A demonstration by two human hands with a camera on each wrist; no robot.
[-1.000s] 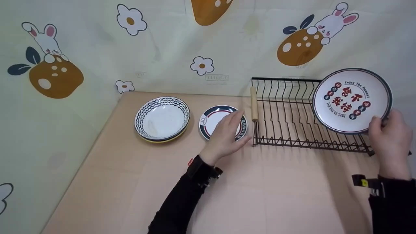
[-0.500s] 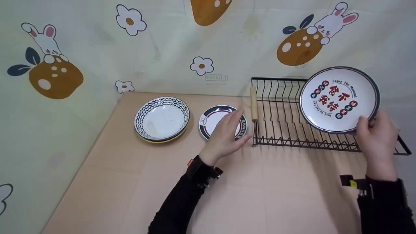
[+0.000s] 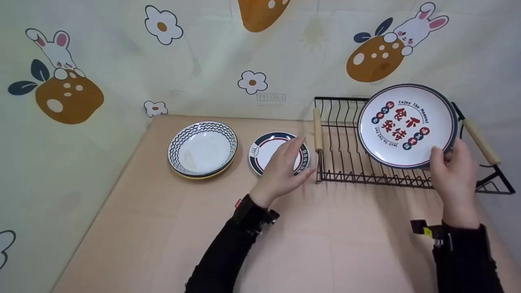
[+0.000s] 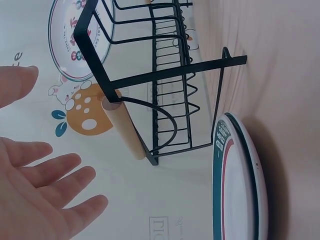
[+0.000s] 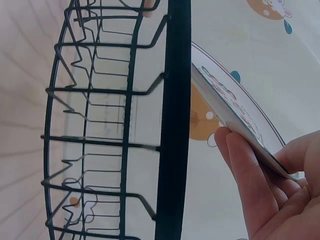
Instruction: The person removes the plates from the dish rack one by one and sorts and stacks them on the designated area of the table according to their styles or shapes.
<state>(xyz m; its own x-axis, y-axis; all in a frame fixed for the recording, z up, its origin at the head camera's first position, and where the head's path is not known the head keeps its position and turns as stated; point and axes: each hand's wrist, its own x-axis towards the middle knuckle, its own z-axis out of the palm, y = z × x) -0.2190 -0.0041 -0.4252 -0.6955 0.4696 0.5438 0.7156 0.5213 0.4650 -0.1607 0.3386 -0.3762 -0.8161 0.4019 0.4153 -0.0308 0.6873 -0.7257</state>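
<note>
My right hand [image 3: 456, 179] pinches the lower right rim of a white plate [image 3: 407, 126] with a dark edge and red lettering. In the right wrist view the plate [image 5: 235, 100] is tilted, thumb on its face and fingers beneath, held above the black wire dish rack [image 5: 125, 145]. Fingers extended, my left hand [image 3: 281, 171] hovers over a smaller dark-rimmed plate [image 3: 260, 152], partly hiding it. The left wrist view shows that hand [image 4: 45, 190] holding nothing, with a stack of small plates [image 4: 240, 185] below and the rack [image 4: 165, 75] beyond.
At the left of the table [image 3: 171, 236] sits a stack of bowls, the top bowl [image 3: 203, 148] patterned with black wavy lines. The rack has wooden handles, one at the left end [image 3: 318, 130], another at the right [image 3: 482, 140]. A printed cloth [image 3: 203, 73] hangs behind.
My right hand has carried the lettered plate leftward above the rack, uncovering the rack's right end and its wooden handle. My left hand has stayed in place.
</note>
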